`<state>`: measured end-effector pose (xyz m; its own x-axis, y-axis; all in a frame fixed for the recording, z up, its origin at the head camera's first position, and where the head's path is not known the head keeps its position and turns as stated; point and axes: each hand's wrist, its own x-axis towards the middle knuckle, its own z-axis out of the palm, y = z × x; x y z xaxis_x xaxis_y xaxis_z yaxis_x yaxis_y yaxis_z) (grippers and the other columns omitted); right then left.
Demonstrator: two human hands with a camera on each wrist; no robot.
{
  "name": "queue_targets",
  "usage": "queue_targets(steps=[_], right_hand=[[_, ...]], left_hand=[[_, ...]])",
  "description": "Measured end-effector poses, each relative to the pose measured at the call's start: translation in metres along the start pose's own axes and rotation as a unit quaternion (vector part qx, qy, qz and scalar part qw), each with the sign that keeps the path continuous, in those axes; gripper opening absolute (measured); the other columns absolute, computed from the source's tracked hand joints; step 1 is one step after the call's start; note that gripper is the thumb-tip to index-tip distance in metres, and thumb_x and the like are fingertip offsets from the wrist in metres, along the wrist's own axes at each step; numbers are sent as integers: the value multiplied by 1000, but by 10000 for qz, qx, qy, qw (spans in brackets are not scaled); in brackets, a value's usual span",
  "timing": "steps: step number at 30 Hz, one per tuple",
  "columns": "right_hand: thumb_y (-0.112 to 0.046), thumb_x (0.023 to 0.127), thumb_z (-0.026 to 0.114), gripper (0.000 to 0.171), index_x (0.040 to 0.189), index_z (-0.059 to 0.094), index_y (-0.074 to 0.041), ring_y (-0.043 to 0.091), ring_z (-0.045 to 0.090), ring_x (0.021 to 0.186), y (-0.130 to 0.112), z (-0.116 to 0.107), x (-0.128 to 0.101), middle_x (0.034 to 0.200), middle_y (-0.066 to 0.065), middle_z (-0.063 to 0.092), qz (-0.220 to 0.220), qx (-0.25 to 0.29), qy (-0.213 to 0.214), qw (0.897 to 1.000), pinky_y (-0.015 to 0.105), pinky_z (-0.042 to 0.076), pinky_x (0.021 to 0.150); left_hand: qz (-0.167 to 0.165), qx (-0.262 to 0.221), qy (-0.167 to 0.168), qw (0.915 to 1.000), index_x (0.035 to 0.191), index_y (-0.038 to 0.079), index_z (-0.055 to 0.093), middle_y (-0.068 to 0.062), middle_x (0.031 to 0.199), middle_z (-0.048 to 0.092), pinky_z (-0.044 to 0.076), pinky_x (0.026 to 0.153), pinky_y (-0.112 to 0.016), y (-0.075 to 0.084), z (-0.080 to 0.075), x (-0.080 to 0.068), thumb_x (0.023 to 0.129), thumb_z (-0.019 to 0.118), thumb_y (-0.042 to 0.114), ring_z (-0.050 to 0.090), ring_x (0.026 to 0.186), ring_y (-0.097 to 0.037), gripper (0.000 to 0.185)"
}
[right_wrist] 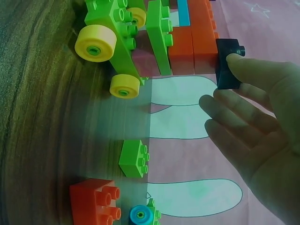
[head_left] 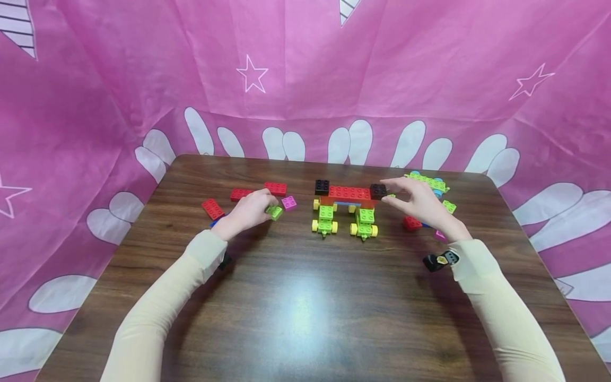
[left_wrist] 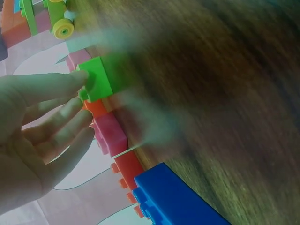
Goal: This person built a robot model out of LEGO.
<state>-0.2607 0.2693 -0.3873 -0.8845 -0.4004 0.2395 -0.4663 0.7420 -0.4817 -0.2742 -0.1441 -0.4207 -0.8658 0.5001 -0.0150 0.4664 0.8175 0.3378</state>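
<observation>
My left hand [head_left: 253,208] pinches a lime green brick [left_wrist: 97,79] between thumb and fingers, just above the table, beside a pink brick [head_left: 288,203]. My right hand [head_left: 422,201] holds a black brick [right_wrist: 228,64] between thumb and forefinger at the right end of a long red brick [head_left: 349,193]. Whether that black brick is fully pressed down, I cannot tell. A second black brick [head_left: 322,187] sits on the red brick's left end. Beneath the red brick are green wheeled bases [head_left: 326,220] with yellow wheels, forming one built structure.
Red bricks [head_left: 212,208] and a blue brick [left_wrist: 180,199] lie on the left. On the right are a red brick [right_wrist: 93,201], a green brick [right_wrist: 133,158] and a green base with blue wheels [head_left: 427,183]. A pink curtain [head_left: 305,79] hangs behind the wooden table [head_left: 296,318].
</observation>
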Motion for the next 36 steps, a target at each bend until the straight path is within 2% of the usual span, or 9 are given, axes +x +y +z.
queue_targets(steps=[11,13,17,20,24,29,36], right_hand=[[-19,91,73,44,132,62,-9,27,69,108,5,3,-3,128,11,68,42,242,66,9997,47,58,87],[-20,91,72,43,132,63,-11,26,69,110,6,3,-3,128,10,69,69,266,75,9996,40,59,88],[-22,92,72,42,133,63,-14,24,68,112,8,3,-4,127,8,69,219,380,63,9990,16,53,86],[-23,92,71,42,133,63,-16,24,67,113,8,2,-4,127,7,69,334,498,20,9982,8,48,84],[-24,92,71,42,133,63,-17,23,68,112,7,0,-5,126,6,70,405,540,-15,9977,13,52,85],[-24,92,71,40,132,64,-19,23,68,110,7,0,-4,122,5,71,392,526,-8,9978,14,51,86],[-22,92,71,39,130,65,-18,24,69,109,9,1,-4,120,5,72,238,463,31,9986,25,55,89]], left_hand=[[154,395,-25,9991,110,4,75,-12,108,68,60,81,-43,-7,-1,0,84,77,5,65,99,-25,27],[194,436,-34,9989,109,4,76,-12,107,68,59,80,-42,-6,-1,-1,83,78,6,65,97,-24,27],[273,466,-82,9985,109,4,75,-11,105,69,58,81,-42,-6,-1,0,82,79,8,63,97,-25,27],[279,513,-121,9982,109,5,75,-10,106,72,57,84,-43,-6,-1,0,82,79,9,62,100,-25,28],[261,588,-143,9978,109,6,75,-9,106,73,57,85,-43,-5,-3,1,82,80,11,61,100,-26,28],[228,619,-260,9975,111,5,74,-11,108,72,56,85,-41,-6,-3,1,83,80,11,59,100,-26,29],[231,685,-397,9966,112,6,74,-11,110,71,57,82,-43,-7,-3,0,83,79,10,58,103,-26,30]])
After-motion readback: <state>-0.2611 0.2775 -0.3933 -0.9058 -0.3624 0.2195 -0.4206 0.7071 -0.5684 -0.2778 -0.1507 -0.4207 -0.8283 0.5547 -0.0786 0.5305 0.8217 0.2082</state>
